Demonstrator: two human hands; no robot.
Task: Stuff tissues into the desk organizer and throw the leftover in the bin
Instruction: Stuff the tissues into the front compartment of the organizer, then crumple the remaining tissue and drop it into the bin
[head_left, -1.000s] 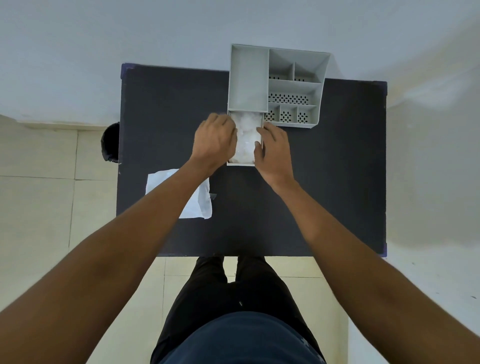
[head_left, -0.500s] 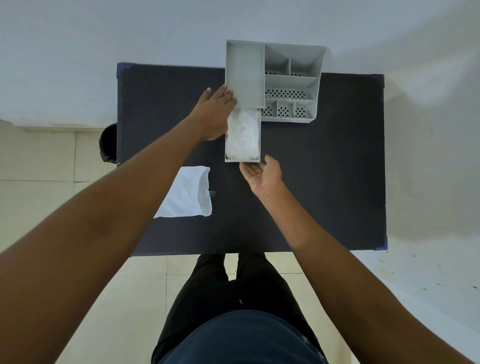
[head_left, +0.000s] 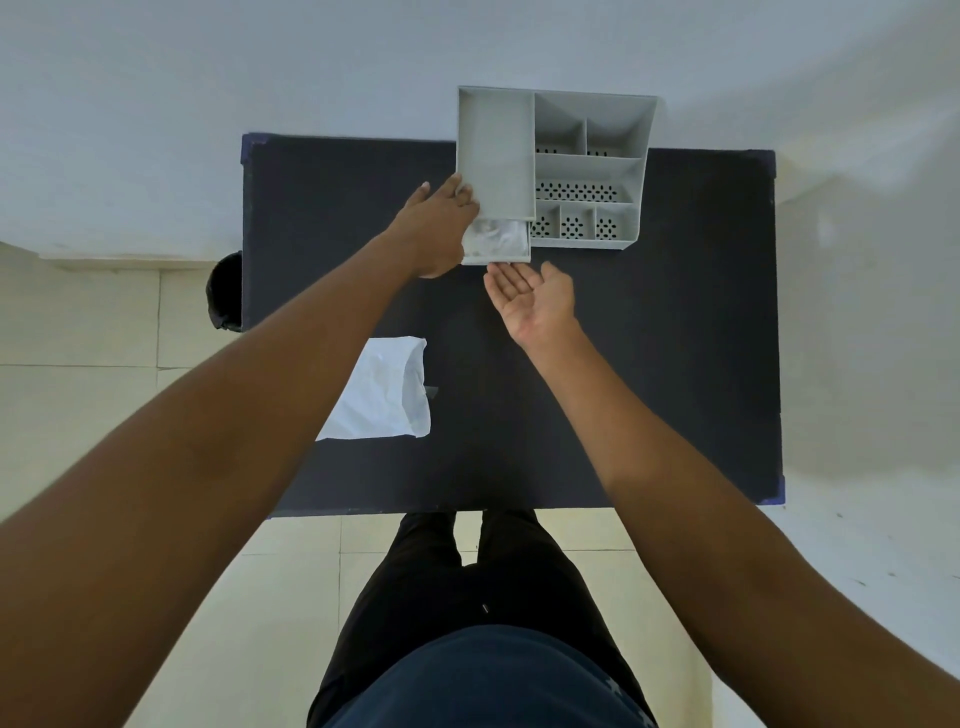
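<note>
A grey desk organizer (head_left: 589, 171) stands at the far edge of the dark table (head_left: 675, 364). Its drawer (head_left: 498, 255) sticks out a short way at the lower left, with crumpled white tissues (head_left: 496, 236) inside. My left hand (head_left: 436, 228) rests flat against the organizer's left side beside the drawer. My right hand (head_left: 535, 299) is palm up, fingers apart, its fingertips touching the drawer's front edge. A flat white tissue (head_left: 384, 400) lies on the table near my left forearm, partly hidden by it.
A black bin (head_left: 224, 291) stands on the tiled floor just past the table's left edge. A pale wall runs behind the table. My legs stand at the near edge.
The drawer has slid most of the way into the organizer, my right hand following its front. My left hand left the tissues and now braces the organizer's side.
</note>
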